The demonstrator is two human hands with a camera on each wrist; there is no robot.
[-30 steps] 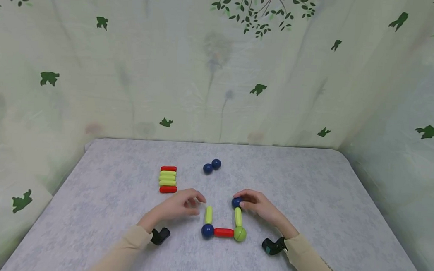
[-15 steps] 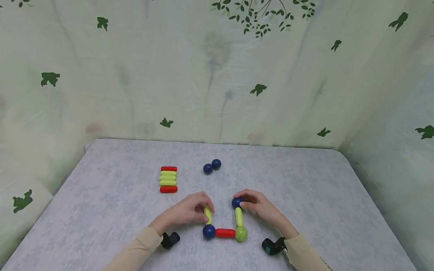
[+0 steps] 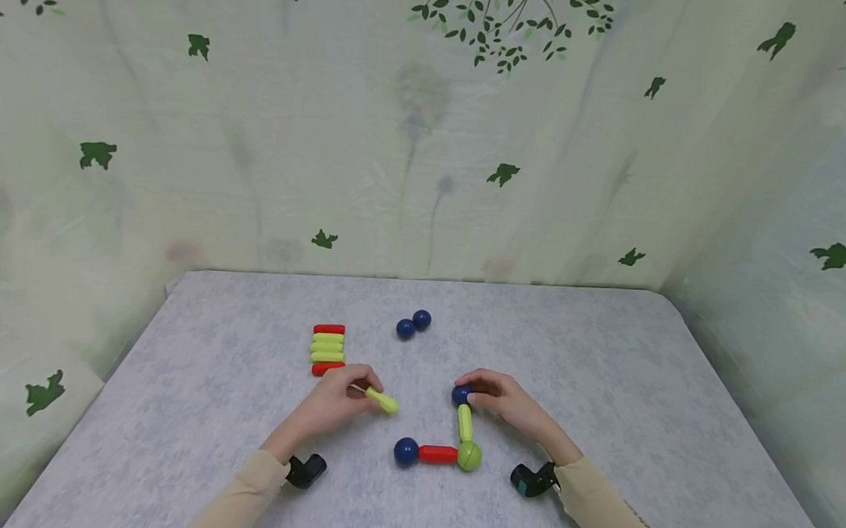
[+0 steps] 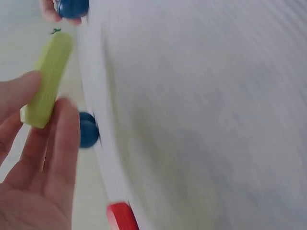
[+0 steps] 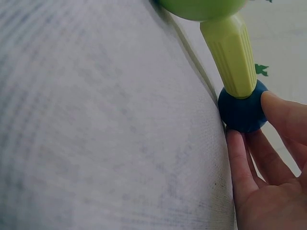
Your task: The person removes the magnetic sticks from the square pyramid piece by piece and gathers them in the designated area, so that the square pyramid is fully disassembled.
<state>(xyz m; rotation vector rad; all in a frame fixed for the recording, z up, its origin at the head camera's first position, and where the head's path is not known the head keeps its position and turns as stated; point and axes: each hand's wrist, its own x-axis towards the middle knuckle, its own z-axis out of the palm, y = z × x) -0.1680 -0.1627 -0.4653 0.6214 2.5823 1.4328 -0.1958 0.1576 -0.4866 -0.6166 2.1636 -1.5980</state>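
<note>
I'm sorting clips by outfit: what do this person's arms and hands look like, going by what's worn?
The left sleeve and right sleeve are beige and reach towards the wrists; the right one bears dark lettering, too small to read. The left wrist device and right wrist device are mainly black. The left hand and right hand wear no gloves.

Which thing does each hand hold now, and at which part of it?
The left hand pinches a yellow-green rod near one end, its other end free. The right hand holds a blue ball by its round surface, between thumb and fingers.
</note>
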